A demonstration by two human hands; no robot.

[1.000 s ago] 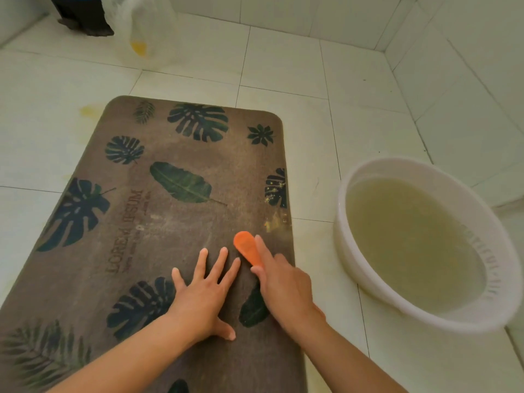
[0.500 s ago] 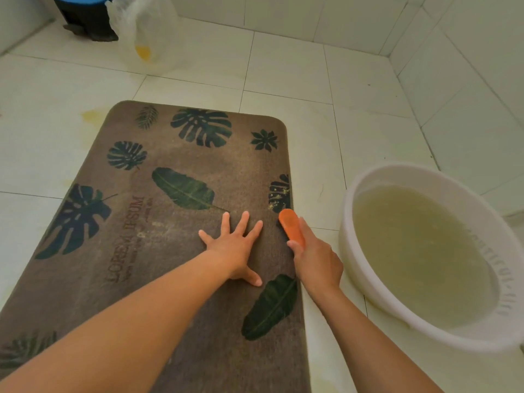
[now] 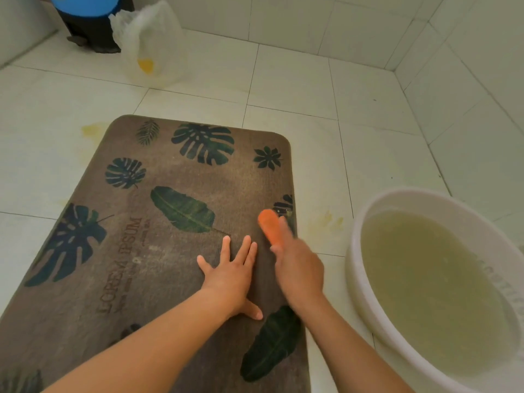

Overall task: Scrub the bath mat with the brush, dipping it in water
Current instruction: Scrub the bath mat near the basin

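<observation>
brush (image 3: 270, 226): bristles hidden beneath its orange back, handle covered by the blurred right hand (image 3: 300, 272)
basin (image 3: 357, 259): right and lower rim cut off by the frame
bath mat (image 3: 158, 251): near end cut off
dark object (image 3: 90, 29): top cropped, unidentifiable

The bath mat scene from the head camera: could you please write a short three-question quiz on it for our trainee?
1. True or false: the left hand lies flat, fingers spread, on the bath mat.
2. Which hand holds the orange brush? A) left B) right C) neither
3. Fill in: the white basin on the tiled floor holds cloudy ____.

Key: 1 true; 2 B, the right hand; 3 water.
</observation>
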